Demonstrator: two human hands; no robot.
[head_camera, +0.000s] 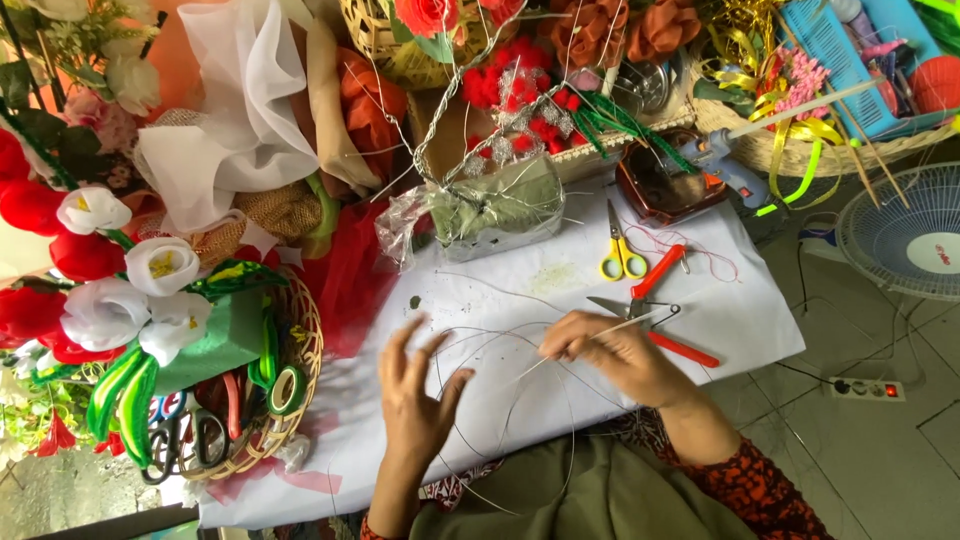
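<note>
Thin wire loops (500, 380) lie at the counter's (480, 300) near edge. Right hand (615, 355) pinched shut on a wire strand; left hand (415, 395) spread open, fingers splayed beside the loops. Orange-handled pliers (660, 310) just beyond the right hand.

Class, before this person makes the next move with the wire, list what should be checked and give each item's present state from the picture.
1. Right hand grips the wire: ok, fingers closed on a strand.
2. Left hand holds wire: not ok, it is open with fingers spread.
3. Wire free of tangles: cannot tell, several thin loops overlap.
4. Pliers within reach: ok, they lie beside the right hand.
5. Scissors out of the hands' way: ok, they lie farther up the white sheet.
6. Glue gun away from the hands: ok, it rests by the basket.
</note>
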